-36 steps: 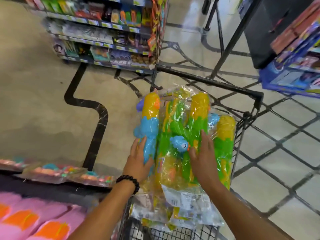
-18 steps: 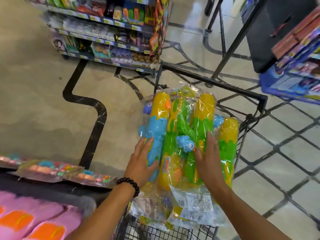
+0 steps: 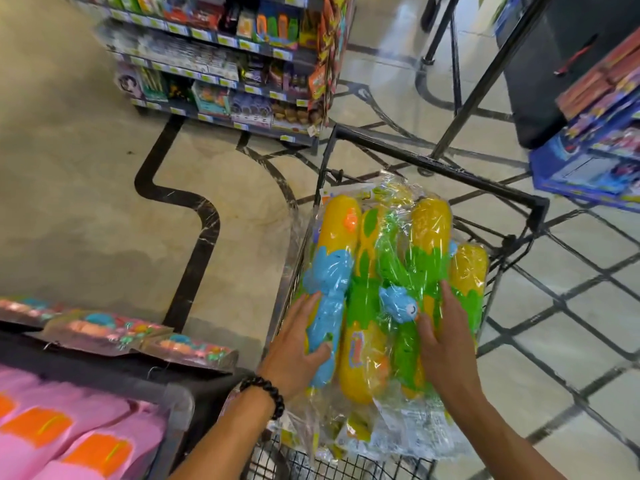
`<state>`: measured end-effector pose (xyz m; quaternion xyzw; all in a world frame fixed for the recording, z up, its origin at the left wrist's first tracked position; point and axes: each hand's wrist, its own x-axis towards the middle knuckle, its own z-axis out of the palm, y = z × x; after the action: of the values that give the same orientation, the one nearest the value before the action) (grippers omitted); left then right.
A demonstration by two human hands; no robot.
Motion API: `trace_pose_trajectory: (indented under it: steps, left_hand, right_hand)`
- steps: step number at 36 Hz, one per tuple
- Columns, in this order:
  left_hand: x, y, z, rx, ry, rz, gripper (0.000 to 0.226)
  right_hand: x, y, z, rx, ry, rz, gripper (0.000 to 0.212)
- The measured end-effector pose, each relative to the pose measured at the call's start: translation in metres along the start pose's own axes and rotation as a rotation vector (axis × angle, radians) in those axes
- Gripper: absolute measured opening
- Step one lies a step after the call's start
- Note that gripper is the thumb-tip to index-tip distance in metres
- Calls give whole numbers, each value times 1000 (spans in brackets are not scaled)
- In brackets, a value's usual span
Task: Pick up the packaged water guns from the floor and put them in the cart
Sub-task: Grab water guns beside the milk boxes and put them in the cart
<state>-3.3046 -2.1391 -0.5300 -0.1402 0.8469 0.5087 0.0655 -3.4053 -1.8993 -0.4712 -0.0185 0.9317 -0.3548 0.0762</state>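
Observation:
Several packaged water guns [image 3: 391, 271], yellow, green and blue in clear plastic, lie stacked on top of the black wire cart [image 3: 433, 168]. My left hand [image 3: 294, 351] holds the left pack's blue and yellow gun [image 3: 332, 268], fingers along its side and thumb across its front. My right hand [image 3: 446, 341] lies flat with straight fingers on the green and yellow guns at the right. More clear packaging hangs over the cart's near end, under my wrists.
A black display with pink packs [image 3: 69, 427] and flat toy packs [image 3: 104, 330] stands at my left. A stocked shelf [image 3: 225, 64] is across the aisle. Blue toy boxes [image 3: 588, 161] and a black rack leg [image 3: 485, 74] are at the right.
My left hand slid from the top of the blue gun to its left side, thumb now across it. The right hand stays flat on the packs.

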Motion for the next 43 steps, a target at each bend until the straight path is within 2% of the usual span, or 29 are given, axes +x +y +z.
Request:
trace_pose_trajectory:
  steps: [13,28,36,43]
  left_hand:
    - [17,-21,9,77,29,-34,96]
    - [20,-10,-3,304,44,16,84]
    - [9,15,-9,363,136,34,76]
    - [-12,77,-21,343,238,155,62]
  right_hand:
    - [0,7,20,15,-35,35,63]
    - [4,15,-6,-29,-60,10,60]
    - [-12,5,-36,-104,-85,-99,56]
    - [-31,-12,-83,-206,-133,-202,54]
